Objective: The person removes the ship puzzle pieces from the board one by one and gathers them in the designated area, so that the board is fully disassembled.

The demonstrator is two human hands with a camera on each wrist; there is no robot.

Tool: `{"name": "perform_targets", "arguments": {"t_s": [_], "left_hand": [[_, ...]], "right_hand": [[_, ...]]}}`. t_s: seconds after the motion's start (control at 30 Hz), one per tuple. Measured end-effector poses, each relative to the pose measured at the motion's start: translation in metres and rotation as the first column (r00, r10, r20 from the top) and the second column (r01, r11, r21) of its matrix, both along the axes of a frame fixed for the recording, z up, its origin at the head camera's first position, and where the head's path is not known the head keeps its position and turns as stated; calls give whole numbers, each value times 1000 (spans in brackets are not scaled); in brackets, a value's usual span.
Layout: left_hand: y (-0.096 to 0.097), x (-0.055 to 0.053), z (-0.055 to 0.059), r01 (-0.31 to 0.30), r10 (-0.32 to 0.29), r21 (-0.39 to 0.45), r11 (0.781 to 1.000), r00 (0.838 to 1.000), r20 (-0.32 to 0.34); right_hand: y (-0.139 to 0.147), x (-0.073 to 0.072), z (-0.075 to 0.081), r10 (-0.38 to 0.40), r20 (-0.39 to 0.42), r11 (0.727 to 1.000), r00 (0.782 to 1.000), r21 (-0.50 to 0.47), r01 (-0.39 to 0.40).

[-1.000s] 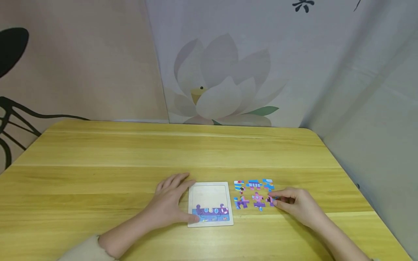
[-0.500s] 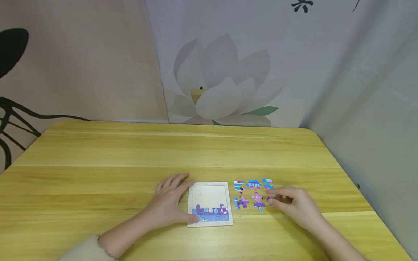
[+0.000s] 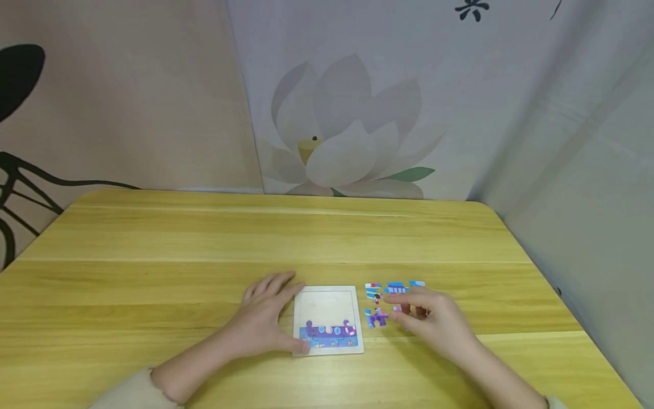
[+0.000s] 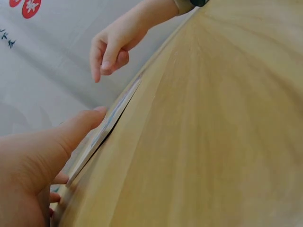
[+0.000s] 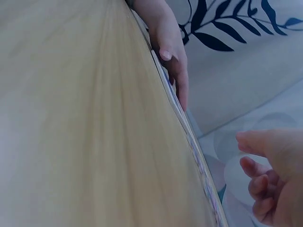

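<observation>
A white jigsaw tray (image 3: 359,324) lies flat on the table, its lower part filled with joined purple and blue pieces (image 3: 334,339). My left hand (image 3: 263,321) spans its left side, thumb resting on the lower left corner and index finger at the upper left one. Right of the tray lie several loose puzzle pieces, among them a purple one (image 3: 377,318) and a blue striped one (image 3: 396,288). Over these hovers my right hand (image 3: 441,324), thumb and index finger apart with no piece visible between them. It partly covers the pieces on the right.
The wooden table (image 3: 204,238) reaches back to a curtain (image 3: 352,125) printed with a lotus flower. Another grey curtain (image 3: 587,142) hangs along the right side. At the far left is a black printed shape (image 3: 17,74) on the cloth.
My right hand has moved left, from the rightmost lower piece to above the middle pieces, and now hides more of them. The left hand and tray have stayed in place.
</observation>
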State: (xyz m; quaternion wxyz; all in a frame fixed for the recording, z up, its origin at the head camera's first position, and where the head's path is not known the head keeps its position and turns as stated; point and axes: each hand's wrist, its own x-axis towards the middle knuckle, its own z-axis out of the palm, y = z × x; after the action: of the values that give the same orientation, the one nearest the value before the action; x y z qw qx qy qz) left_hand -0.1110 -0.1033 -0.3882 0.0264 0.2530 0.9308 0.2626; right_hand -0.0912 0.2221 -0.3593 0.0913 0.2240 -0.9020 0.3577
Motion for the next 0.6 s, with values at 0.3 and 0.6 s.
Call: {"name": "perform_targets", "arguments": {"t_s": [0.3,0.6], "left_hand": [[-5,-3,6,64,-66,19,998,992,110],[-7,-3,9,72,-73,15,997,986,147]], "right_hand": [[-29,-3,7,81,103,997,991,7,-82],[-54,-3,9,134,148,990,980,14,-137]]}}
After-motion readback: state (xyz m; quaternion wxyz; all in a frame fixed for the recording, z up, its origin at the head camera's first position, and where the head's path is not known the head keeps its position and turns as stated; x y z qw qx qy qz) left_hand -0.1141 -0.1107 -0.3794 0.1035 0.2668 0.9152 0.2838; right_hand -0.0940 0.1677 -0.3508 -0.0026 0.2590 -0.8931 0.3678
